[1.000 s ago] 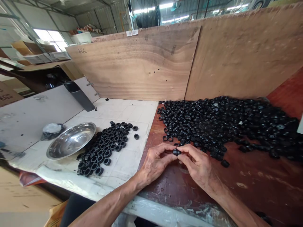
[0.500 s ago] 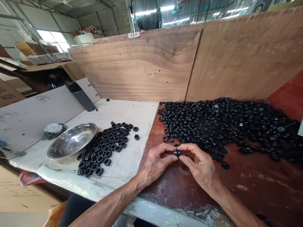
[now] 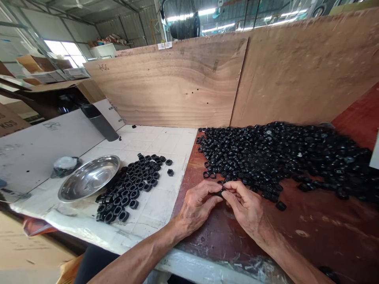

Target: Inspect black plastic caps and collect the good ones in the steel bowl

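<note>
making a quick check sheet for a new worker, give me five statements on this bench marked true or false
1. The left hand and right hand both hold a black part. True.
2. The small pile lies on the white surface, beside the bowl. True.
3. The bowl is right of the small pile. False: it is left of it.
4. The large pile lies on the red board. True.
5. The hands are over the white surface. False: they are over the red board.
</note>
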A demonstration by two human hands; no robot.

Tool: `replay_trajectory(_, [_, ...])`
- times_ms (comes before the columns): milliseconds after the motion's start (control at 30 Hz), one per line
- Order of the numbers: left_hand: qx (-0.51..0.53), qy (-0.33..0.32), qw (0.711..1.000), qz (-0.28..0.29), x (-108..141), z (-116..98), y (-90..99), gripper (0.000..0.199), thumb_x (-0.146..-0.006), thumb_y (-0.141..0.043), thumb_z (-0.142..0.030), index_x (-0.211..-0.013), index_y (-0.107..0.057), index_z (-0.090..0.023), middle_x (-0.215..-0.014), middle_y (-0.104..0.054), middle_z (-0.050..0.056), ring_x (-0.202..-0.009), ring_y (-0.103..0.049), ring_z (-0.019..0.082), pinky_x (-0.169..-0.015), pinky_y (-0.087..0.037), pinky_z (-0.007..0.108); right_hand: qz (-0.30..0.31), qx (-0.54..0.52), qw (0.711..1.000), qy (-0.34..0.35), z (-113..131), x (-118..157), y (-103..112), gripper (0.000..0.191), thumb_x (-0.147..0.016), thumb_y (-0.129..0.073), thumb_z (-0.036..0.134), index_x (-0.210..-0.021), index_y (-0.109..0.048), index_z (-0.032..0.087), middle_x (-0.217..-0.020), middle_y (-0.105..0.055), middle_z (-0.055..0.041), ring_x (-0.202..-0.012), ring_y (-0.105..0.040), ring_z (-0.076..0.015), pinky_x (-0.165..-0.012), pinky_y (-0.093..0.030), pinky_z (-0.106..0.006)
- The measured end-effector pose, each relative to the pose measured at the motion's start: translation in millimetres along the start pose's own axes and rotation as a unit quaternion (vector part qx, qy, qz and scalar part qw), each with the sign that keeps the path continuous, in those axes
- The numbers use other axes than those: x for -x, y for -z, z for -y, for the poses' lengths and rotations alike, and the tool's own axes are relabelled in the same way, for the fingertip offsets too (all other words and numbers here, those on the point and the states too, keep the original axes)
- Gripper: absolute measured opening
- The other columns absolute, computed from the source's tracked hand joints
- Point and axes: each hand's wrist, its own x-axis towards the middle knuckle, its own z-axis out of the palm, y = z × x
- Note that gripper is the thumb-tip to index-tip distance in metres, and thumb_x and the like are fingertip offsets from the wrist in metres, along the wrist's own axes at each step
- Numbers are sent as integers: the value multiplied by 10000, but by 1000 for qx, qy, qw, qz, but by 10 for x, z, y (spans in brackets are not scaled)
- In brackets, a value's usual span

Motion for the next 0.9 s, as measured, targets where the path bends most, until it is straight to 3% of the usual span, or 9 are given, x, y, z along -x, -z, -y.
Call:
replay_trajectory(133, [23,8,1000,-2,6,7,-7,202,-899,-693,-162,-1098,-693,-193,-1096,-696,45,-1042,-666,142,-938,-555,288,10,10,1000,17,50,-17,33,108,-986,-590,335,-1020,-639,247,-831,-647,24,-693,-617,-96,-671,-498,-205])
replay_trajectory(267, [101,147,984,-25,7,-23,-25,167,-852,-759,-228,-1015,-733,-199,-1032,-706,24,-973,-669,142,-922,-529,277,8,7,995,102,95,-39,67,98,-972,-585,183,-1024,-639,246,-1026,-648,8,-954,-623,-110,-857,-485,-221])
replay_trajectory(400, [217,249,943,-33,-30,-92,-28,171,-791,-804,-207,-949,-742,-189,-1022,-693,18,-961,-645,131,-898,-509,240,7,-35,988,149,114,-67,91,154,-955,-608,140,-1033,-679,251,-1089,-648,-5,-1027,-627,-114,-917,-494,-227])
replay_trajectory(533, [183,207,960,-36,-48,-93,-21,158,-804,-795,-203,-950,-739,-182,-1047,-685,33,-1002,-645,148,-946,-499,266,-18,-99,993,54,136,-91,75,75,-916,-681,233,-979,-713,256,-1050,-673,-5,-978,-654,-114,-889,-521,-198])
replay_trajectory(600, [143,157,977,-33,-39,-62,-20,161,-824,-782,-202,-978,-736,-189,-1057,-689,35,-1017,-649,150,-969,-497,281,-39,-154,987,-33,137,-95,53,226,-851,-747,301,-1054,-673,232,-1017,-687,-27,-929,-675,-141,-835,-563,-218])
replay_trajectory(667, [122,121,985,-34,-27,-29,-20,158,-840,-768,-201,-993,-729,-197,-1067,-691,33,-1017,-653,146,-968,-505,286,-25,-180,977,-113,133,-91,39,341,-812,-774,383,-1068,-652,193,-978,-700,-57,-875,-692,-175,-782,-590,-251])
replay_trajectory(733, [115,108,987,-38,-19,-11,-19,151,-845,-765,-210,-991,-729,-198,-1060,-692,34,-1006,-656,147,-957,-515,290,15,-164,976,-143,130,-82,44,310,-836,-738,428,-1005,-679,174,-921,-703,-69,-816,-691,-188,-738,-590,-268])
replay_trajectory(800, [125,127,983,-35,-21,-17,-15,144,-845,-766,-228,-982,-739,-192,-1043,-696,42,-1002,-657,158,-951,-517,299,36,-118,987,-101,133,-71,68,209,-888,-681,376,-983,-698,191,-914,-694,-54,-800,-676,-174,-720,-567,-260])
replay_trajectory(900, [191,220,956,-25,-42,-59,-6,159,-818,-786,-223,-963,-751,-168,-1021,-707,55,-962,-658,159,-911,-519,281,24,-17,998,50,142,-64,112,135,-945,-603,212,-1053,-681,231,-1036,-664,-28,-943,-639,-147,-842,-516,-249])
